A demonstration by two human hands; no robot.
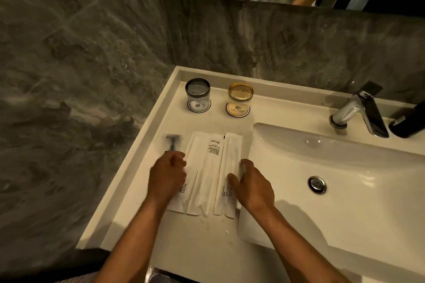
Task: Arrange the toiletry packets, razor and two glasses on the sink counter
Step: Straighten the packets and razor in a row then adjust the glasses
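Note:
Three white toiletry packets lie side by side on the white sink counter [202,243]: a left packet [181,197], a middle packet [207,167] and a right packet [230,156]. My left hand [166,177] is closed on the handle of a grey razor [173,141], which is blurred and lies left of the packets. My right hand [253,186] rests with fingers apart on the right packet's edge. At the back stand a grey-tinted glass [197,95] and an amber glass [240,97], each upside down on a round coaster.
The basin [345,167] with its drain [317,184] fills the right side. A chrome faucet [361,112] and a dark bottle [409,122] stand at the back right. Grey marble walls close in on the left and behind. A mirror hangs above.

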